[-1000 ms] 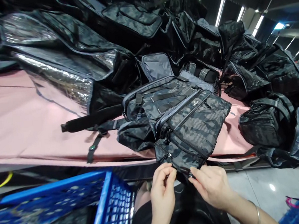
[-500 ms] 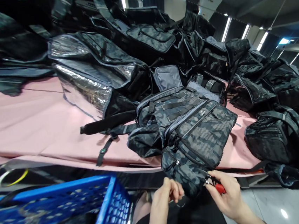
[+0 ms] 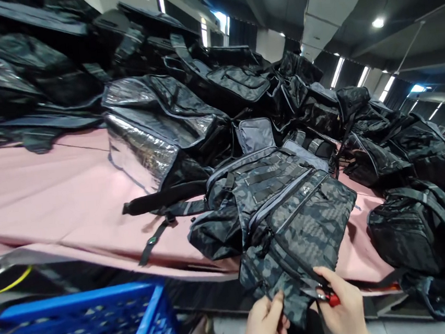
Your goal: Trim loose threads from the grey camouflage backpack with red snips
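- Camouflage backpack (image 3: 287,224) lies on the pink surface (image 3: 52,199), its lower end hanging over the near edge.
- Left hand (image 3: 266,324) pinches the backpack's bottom edge.
- Right hand (image 3: 343,307) grips a small red-handled tool (image 3: 331,298) at that edge.
- Dark bags (image 3: 214,83) pile up behind.
- Blue crate (image 3: 80,327) sits below left.

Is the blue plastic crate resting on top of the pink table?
No: the blue plastic crate sits below the front edge of the pink table, lower left of the camouflage backpack that both hands grip.
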